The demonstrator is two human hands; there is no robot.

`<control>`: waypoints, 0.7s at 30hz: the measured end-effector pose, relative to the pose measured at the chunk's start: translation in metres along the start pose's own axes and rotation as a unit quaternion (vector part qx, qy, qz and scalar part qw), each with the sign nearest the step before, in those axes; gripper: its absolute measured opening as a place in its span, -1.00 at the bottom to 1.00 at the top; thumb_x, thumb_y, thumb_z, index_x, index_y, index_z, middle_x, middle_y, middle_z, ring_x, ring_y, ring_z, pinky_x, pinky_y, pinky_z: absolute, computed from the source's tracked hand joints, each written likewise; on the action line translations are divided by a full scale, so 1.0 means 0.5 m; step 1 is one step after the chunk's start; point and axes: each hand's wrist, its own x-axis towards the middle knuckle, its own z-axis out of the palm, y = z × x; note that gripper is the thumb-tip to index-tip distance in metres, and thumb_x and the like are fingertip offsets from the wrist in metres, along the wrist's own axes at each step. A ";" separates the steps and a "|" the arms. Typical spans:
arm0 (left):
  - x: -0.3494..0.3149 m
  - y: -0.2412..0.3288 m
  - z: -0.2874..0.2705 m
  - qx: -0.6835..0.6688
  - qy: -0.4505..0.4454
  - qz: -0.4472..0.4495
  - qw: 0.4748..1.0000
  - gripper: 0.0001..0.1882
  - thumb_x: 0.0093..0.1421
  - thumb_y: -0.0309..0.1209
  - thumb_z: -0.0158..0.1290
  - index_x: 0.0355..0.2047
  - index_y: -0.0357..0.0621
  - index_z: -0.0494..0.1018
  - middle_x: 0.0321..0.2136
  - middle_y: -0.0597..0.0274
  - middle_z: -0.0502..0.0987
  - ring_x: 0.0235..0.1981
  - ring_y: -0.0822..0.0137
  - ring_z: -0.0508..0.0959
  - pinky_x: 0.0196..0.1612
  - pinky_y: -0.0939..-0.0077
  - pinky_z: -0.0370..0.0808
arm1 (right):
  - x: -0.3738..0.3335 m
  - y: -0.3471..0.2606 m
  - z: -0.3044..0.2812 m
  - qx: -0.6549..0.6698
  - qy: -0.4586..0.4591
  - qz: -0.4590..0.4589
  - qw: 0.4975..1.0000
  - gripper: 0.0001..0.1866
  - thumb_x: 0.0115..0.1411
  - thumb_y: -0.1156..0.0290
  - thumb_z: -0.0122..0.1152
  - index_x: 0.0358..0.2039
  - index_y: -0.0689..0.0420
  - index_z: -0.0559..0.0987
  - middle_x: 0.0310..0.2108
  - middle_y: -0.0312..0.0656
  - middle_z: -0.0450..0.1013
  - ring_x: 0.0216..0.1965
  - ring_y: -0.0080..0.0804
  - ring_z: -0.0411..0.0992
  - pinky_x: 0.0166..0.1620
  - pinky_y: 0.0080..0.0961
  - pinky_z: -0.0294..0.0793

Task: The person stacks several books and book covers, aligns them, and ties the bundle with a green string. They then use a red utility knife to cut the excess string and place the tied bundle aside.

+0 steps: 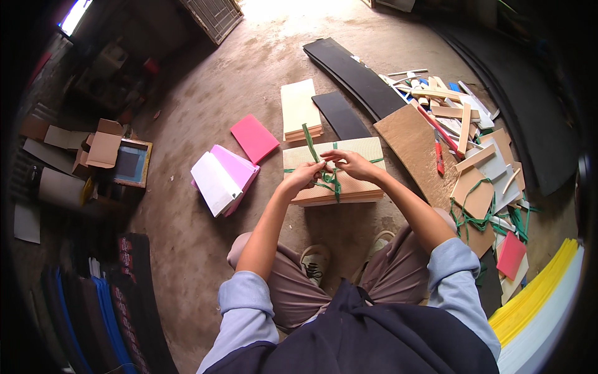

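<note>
A stack of beige foam sheets (367,148) lies on the floor in front of my feet, bound crosswise with a green plastic string (337,186). Over the middle of its top my left hand (304,176) is closed on the string, with one loose end standing up past the fingers. Close beside it, my right hand (350,163) has its fingers bent in at the same crossing and pinches the string there. The exact finger grip is small and partly hidden. Loops of string hang down the near side of the stack.
Left of the stack lie white and pink sheets (218,174) and a red block (255,138). Beyond are a cream stack (300,109) and black sheets (355,75). On the right, a brown board (411,149) holds a red cutter (439,156), near scattered offcuts (467,118).
</note>
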 end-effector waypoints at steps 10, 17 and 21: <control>0.018 -0.013 -0.032 0.049 -0.047 -0.050 0.996 -0.62 0.22 -0.13 -0.13 -0.22 -0.18 0.47 -0.67 0.58 0.15 -0.72 0.68 0.05 -0.69 0.76 0.03 | -0.009 -0.026 0.006 -0.230 0.095 -0.082 0.965 -0.88 0.03 0.42 0.11 -0.40 0.14 0.47 -0.12 -0.18 0.42 -0.08 -0.34 0.32 -0.05 -0.40 0.27; 0.017 -0.012 -0.043 0.055 -0.098 -0.050 0.992 -0.65 0.20 -0.10 -0.10 -0.42 -0.13 0.43 -0.70 0.60 0.19 -0.71 0.70 0.11 -0.68 0.79 0.06 | -0.021 -0.039 0.009 -0.336 0.133 -0.214 0.907 -0.97 0.09 0.43 0.00 -0.45 0.07 0.40 -0.09 -0.39 0.37 0.03 -0.39 0.21 0.05 -0.23 0.02; 0.040 -0.044 -0.056 0.000 -0.134 -0.046 0.990 -0.67 0.22 -0.10 -0.13 -0.55 -0.04 0.34 -0.68 0.58 0.22 -0.69 0.73 0.15 -0.66 0.83 0.08 | -0.025 -0.052 0.007 -0.370 0.113 -0.212 0.897 -0.86 0.04 0.48 0.00 -0.34 0.03 0.42 0.05 -0.45 0.26 0.10 -0.42 0.14 0.09 -0.20 -0.03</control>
